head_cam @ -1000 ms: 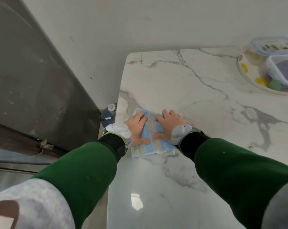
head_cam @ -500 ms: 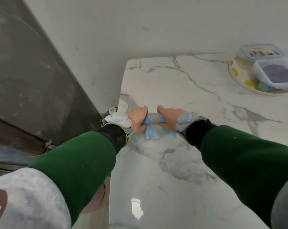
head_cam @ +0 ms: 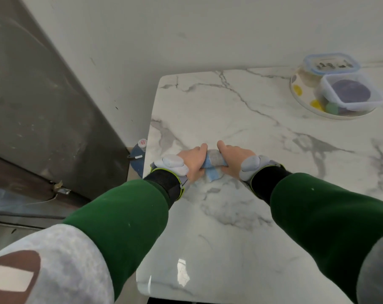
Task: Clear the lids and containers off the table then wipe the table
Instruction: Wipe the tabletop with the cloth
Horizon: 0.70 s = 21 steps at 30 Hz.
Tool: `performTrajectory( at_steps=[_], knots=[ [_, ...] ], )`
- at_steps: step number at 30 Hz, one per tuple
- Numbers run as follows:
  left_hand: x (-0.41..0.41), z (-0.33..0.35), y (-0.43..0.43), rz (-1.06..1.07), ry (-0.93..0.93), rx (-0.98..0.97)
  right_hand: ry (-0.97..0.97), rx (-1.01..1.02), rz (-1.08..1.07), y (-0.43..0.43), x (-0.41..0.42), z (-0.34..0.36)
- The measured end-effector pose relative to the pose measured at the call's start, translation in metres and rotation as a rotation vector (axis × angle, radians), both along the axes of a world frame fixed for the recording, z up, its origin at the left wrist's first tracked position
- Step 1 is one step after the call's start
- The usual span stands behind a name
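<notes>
Left hand (head_cam: 193, 163) and right hand (head_cam: 232, 160): side by side, both gripping a bunched blue-and-grey wiping cloth (head_cam: 213, 166) near the left edge of the white marble-patterned counter (head_cam: 230, 220). Counter's far right: spotted round plate (head_cam: 300, 93) carrying a blue-rimmed clear plastic container (head_cam: 331, 63) and a clear plastic lidded box (head_cam: 353, 93).

Glossy white marble-look table top (head_cam: 252, 216) with grey veins, soft woven wiping cloth (head_cam: 214, 160) in blue and grey, smooth clear plastic container (head_cam: 350, 93), blue-rimmed clear plastic lid (head_cam: 331, 63), shiny glazed plate (head_cam: 300, 91), matt green fleece sleeve (head_cam: 120, 216), dull scuffed metal panel (head_cam: 43, 106), matt white wall (head_cam: 208, 36)
</notes>
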<state>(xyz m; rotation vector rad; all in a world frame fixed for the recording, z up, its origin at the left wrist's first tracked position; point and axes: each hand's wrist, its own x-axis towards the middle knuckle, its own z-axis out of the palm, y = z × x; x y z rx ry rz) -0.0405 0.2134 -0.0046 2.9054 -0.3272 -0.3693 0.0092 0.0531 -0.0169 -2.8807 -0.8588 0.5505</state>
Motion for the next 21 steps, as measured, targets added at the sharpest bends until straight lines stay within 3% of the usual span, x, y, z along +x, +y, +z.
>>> performTrajectory(
  at_steps=[4, 10, 13, 16, 21],
  knots=[
    [-0.007, -0.014, -0.009, -0.005, 0.081, 0.063, 0.148, -0.021, 0.027, -0.009, -0.009, -0.007],
    [0.004, -0.023, -0.012, -0.088, 0.053, 0.157, 0.124, -0.025, 0.038, -0.009, -0.007, -0.003],
    [0.012, -0.019, -0.004, -0.076, 0.054, 0.048, 0.134, 0.038, -0.033, -0.012, -0.003, -0.002],
    [0.015, -0.015, 0.001, -0.059, 0.211, -0.044, 0.228, 0.027, -0.047, -0.01, -0.003, -0.002],
    [0.02, -0.011, 0.014, -0.057, 0.422, 0.053, 0.429, 0.034, -0.078, 0.007, -0.007, -0.009]
  ],
)
